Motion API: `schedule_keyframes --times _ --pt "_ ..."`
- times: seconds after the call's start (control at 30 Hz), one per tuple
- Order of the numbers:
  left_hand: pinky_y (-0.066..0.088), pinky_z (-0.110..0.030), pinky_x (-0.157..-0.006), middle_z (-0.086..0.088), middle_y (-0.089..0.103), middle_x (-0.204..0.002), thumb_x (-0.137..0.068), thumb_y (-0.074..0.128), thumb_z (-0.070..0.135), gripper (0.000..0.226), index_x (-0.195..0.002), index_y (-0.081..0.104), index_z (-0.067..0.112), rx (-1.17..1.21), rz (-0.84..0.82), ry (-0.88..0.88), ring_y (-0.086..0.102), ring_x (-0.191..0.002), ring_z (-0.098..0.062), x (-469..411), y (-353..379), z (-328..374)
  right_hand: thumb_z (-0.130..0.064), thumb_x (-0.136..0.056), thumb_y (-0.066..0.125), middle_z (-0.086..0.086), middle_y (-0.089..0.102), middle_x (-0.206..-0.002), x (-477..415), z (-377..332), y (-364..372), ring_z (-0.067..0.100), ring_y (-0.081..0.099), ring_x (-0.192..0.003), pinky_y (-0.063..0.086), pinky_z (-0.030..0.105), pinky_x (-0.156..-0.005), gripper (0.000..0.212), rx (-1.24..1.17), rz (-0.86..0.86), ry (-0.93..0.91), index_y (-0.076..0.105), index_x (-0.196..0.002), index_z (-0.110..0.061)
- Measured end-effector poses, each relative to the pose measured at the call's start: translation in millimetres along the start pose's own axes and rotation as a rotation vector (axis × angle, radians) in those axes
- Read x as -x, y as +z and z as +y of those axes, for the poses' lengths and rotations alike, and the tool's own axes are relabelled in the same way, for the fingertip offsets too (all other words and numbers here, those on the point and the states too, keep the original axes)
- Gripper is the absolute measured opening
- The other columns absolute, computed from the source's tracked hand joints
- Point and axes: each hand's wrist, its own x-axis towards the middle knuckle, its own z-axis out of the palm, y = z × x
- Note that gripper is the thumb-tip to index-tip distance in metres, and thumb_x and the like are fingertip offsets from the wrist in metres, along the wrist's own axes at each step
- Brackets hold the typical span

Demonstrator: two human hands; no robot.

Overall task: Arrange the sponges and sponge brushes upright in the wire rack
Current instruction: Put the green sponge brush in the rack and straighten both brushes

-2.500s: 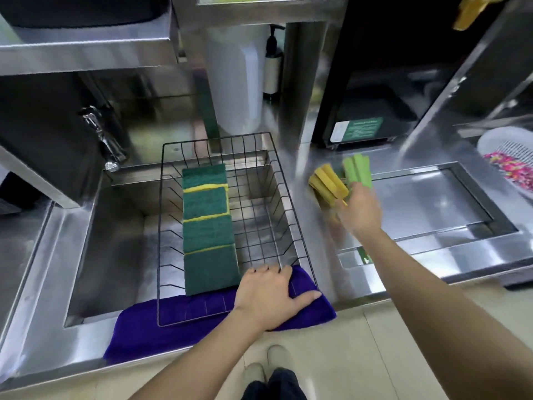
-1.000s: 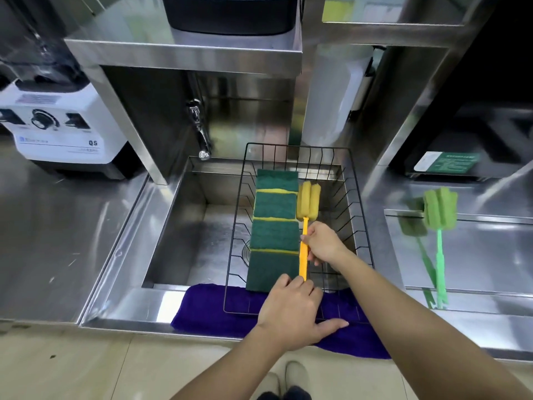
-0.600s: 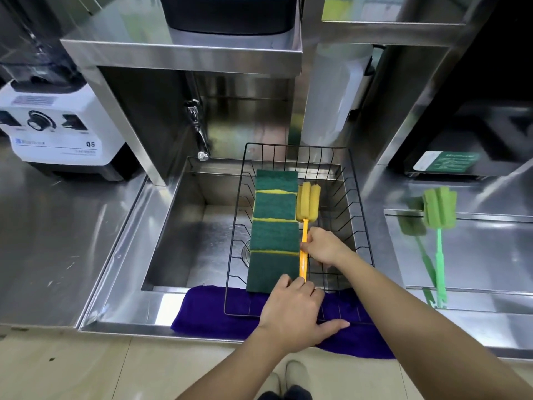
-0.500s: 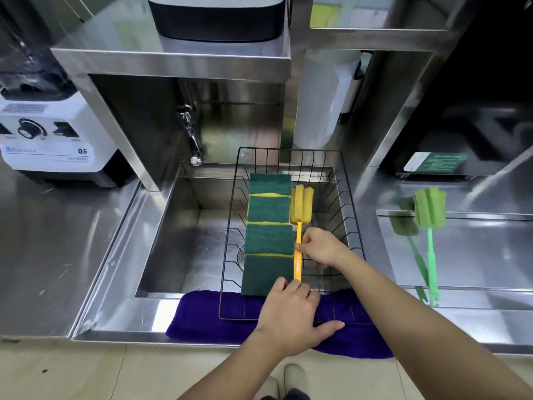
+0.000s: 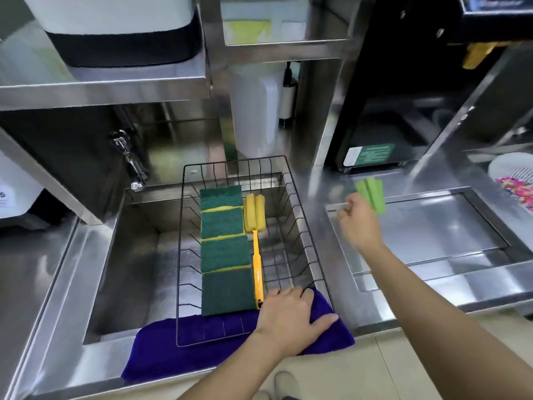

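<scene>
Yellow sponge brush (image 5: pixel 255 223) now lying released in wire rack (image 5: pixel 300 226) beside sponges (image 5: pixel 223 246); right hand (image 5: pixel 359 223) reaching green sponge brush (image 5: pixel 371 194), finger closure unclear; left hand (image 5: pixel 288 316) flat, fingers spread, steadying rack.

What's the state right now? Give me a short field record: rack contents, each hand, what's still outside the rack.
rack: black wire rack set over the sink, front edge on a purple cloth
sponges: four green-and-yellow sponges in a row, standing on edge
yellow brush: yellow sponge brush in the rack, right of the sponges, head at the far end
left hand: left hand flat on the rack's front edge and cloth
right hand: right hand at the green sponge brush on the counter; grip blurred
outside rack: green sponge brush
</scene>
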Motion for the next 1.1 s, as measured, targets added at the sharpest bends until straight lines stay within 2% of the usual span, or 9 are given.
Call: schedule_keyframes --times 0.13,0.23,0.43,0.63,0.77,0.87,0.93,1.03,1.1 --pt "0.037 -0.038 -0.095 -0.002 0.057 -0.126 -0.072 0.002 0.084 0.096 -0.123 0.05 0.018 0.003 -0.025 -0.035 0.051 -0.113 -0.02 -6.0 1.5 2.7 -0.019 -0.085 0.058 0.03 0.051 -0.123 2.9 45.1 -7.4 0.044 0.047 -0.116 0.038 0.046 -0.095 0.046 0.239 0.029 0.182 0.045 -0.121 0.006" --pt "0.038 -0.038 -0.094 0.0 0.056 -0.126 -0.069 0.0 0.082 0.097 -0.124 0.05 0.02 0.016 -0.021 -0.043 0.051 -0.113 -0.019 -7.7 2.2 2.7 -0.02 -0.084 0.059 0.032 0.047 -0.126 9.4 71.6 -8.0 0.044 0.043 -0.119 0.035 0.047 -0.098 0.049 0.34 0.029 0.281 0.045 -0.121 0.01" --pt "0.04 -0.037 -0.091 0.001 0.058 -0.122 -0.069 0.001 0.082 0.096 -0.124 0.05 0.021 0.009 -0.027 -0.06 0.053 -0.109 -0.019 -8.1 2.6 2.7 -0.02 -0.091 0.049 0.026 0.04 -0.129 14.5 91.8 -1.5 0.046 0.049 -0.115 0.041 0.05 -0.094 0.039 0.194 -0.107 0.402 0.042 -0.12 0.005" --pt "0.041 -0.036 -0.091 0.003 0.057 -0.123 -0.067 0.001 0.083 0.097 -0.125 0.05 0.022 0.013 -0.041 -0.074 0.053 -0.108 -0.017 -7.2 0.5 3.6 -0.017 -0.094 0.042 0.03 0.056 -0.118 13.0 89.4 0.9 0.046 0.054 -0.109 0.043 0.045 -0.089 0.028 0.109 -0.097 0.403 0.046 -0.111 0.005" --pt "0.041 -0.034 -0.091 0.005 0.058 -0.122 -0.065 0.005 0.088 0.099 -0.125 0.05 0.023 0.034 -0.06 -0.097 0.053 -0.108 -0.016 -7.3 -2.8 3.5 -0.014 -0.095 0.043 0.032 0.061 -0.103 8.4 74.0 -5.1 0.043 0.056 -0.1 0.042 0.041 -0.08 0.026 -0.207 0.033 0.325 0.05 -0.104 0.009" --pt "0.04 -0.035 -0.089 0.004 0.06 -0.119 -0.069 0.011 0.088 0.093 -0.122 0.052 0.023 0.007 -0.052 -0.086 0.054 -0.106 -0.017 -7.2 -3.9 4.0 -0.018 -0.096 0.044 0.015 0.054 -0.079 7.3 52.0 -11.2 0.034 0.055 -0.086 0.032 0.031 -0.067 0.021 -0.301 0.092 0.234 0.05 -0.095 0.002" --pt "0.039 -0.035 -0.089 0.003 0.061 -0.118 -0.066 0.005 0.089 0.099 -0.121 0.053 0.022 -0.008 -0.025 -0.081 0.055 -0.105 -0.018 -5.6 -5.1 4.0 -0.018 -0.096 0.046 0.002 0.046 -0.066 8.6 32.4 -12.8 0.028 0.048 -0.076 0.027 0.028 -0.063 0.018 -0.334 0.114 0.14 0.049 -0.09 -0.002" --pt "0.039 -0.035 -0.089 0.002 0.062 -0.118 -0.063 -0.001 0.086 0.104 -0.124 0.052 0.02 -0.021 0.004 -0.068 0.055 -0.105 -0.019 -2.4 -5.7 1.3 -0.02 -0.095 0.048 -0.005 0.04 -0.06 9.6 3.5 -8.2 0.022 0.042 -0.063 0.032 0.033 -0.06 0.019 -0.377 0.084 0.01 0.05 -0.089 -0.002" --pt "0.038 -0.035 -0.091 0.001 0.061 -0.12 -0.06 -0.001 0.087 0.107 -0.127 0.05 0.021 -0.011 0.001 -0.081 0.054 -0.107 -0.019 0.4 -6.2 -2.9 -0.021 -0.094 0.049 -0.004 0.04 -0.06 11.6 -14.4 -1.0 0.024 0.044 -0.064 0.038 0.038 -0.061 0.018 -0.385 0.026 -0.056 0.046 -0.083 -0.007"
